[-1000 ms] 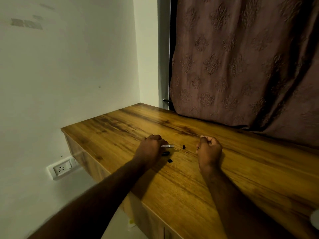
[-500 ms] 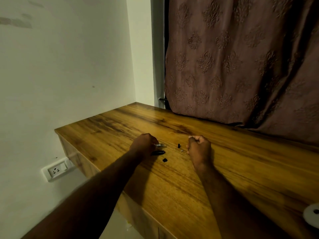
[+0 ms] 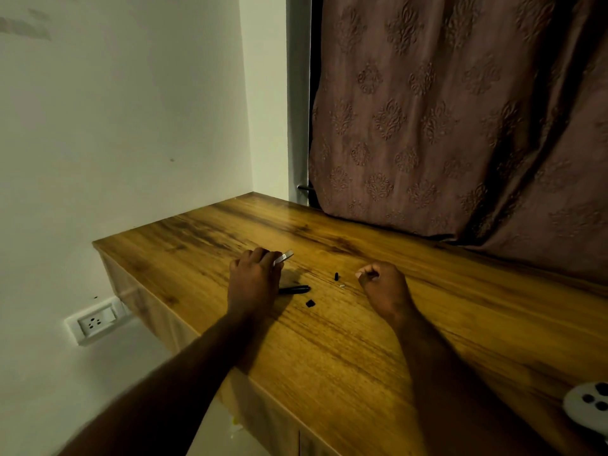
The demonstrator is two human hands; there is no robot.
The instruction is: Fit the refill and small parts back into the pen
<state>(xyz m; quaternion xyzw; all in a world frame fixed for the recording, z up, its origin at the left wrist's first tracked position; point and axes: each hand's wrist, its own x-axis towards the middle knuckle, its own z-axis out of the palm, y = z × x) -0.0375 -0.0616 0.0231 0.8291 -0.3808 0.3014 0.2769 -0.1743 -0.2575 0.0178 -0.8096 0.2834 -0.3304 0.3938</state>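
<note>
The silver metal piece (image 3: 283, 257) sits pinched in my left hand (image 3: 253, 278), just above the black pen body (image 3: 293, 289) — mid-assembly, I judge. My right hand (image 3: 383, 286) is curled, seemingly empty; next comes careful alignment.

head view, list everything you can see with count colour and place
wooden countertop: 1, brown grain, fills the lower middle and right
silver flat metal piece: 1, silver, sticks out of the left hand's grip
black slim stick-shaped part: 1, black, on the top just right of the left hand
small black square piece: 1, black, on the top nearer the camera than the stick
small black cap-like piece: 1, black, between the hands
tiny pale bit: 1, whitish, beside the cap
white round object with dark spots: 1, far right edge
white wall socket: 1, wall at left
patterned curtain: 1, brownish pink, behind the top
left hand: holds the silver piece
right hand: fingers curled; contents unclear
</note>
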